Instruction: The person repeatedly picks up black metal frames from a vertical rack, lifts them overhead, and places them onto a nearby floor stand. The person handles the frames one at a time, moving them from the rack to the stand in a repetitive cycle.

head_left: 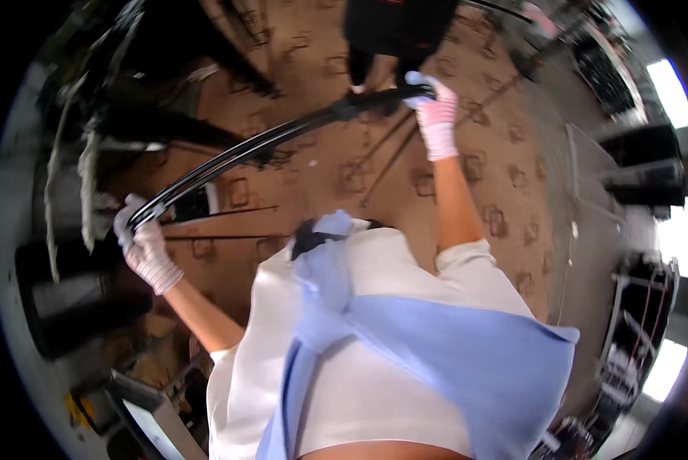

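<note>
A long bundle of slim, shiny black tubes (271,138) stretches between my two hands, lower at the left and higher at the right. It looks bowed, but I cannot tell whether the tubes are truly curved or what they belong to. At its near left end, my left hand (146,249), in a striped white-and-pink glove with grey fingers, is closed around it. My right hand (436,113), in a matching glove, grips the far right end. Both arms are spread wide. The finger details are slightly blurred.
Another person in dark clothing (398,27) stands ahead on the brown patterned carpet (505,222). Thin dark stand legs (394,153) spread over the floor near my right hand. Whitish ropes (88,184) hang at the left. A metal-framed black case (639,322) stands at the right.
</note>
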Demonstrator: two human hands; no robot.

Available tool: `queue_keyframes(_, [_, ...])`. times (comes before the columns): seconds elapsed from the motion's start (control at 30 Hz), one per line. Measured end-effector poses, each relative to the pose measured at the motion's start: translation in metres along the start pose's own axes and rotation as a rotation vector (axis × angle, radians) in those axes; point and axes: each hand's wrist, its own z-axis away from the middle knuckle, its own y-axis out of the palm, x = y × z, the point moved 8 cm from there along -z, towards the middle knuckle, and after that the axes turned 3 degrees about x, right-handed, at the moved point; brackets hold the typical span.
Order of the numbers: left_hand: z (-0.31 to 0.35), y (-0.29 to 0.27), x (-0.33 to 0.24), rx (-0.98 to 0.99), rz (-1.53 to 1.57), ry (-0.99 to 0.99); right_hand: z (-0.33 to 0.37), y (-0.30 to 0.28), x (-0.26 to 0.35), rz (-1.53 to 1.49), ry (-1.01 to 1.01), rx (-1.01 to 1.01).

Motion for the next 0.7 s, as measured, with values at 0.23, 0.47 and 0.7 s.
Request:
queue_keyframes(0.23, [0.006, 0.029, 0.017, 0.054, 0.003, 0.184, 0.005, -0.001, -0.03, -0.623, 0.247, -0.034])
queue_keyframes(0.47, [0.013, 0.017, 0.024, -0.003, 0.219, -0.323, 0.004, 0.011, -0.036, -0.403, 0.181, 0.014])
queue_keyframes(0.7, [0.015, 0.008, 0.007, -0.129, 0.101, -0.109, 0.013, 0.008, -0.019, -0.511, 0.23, -0.03])
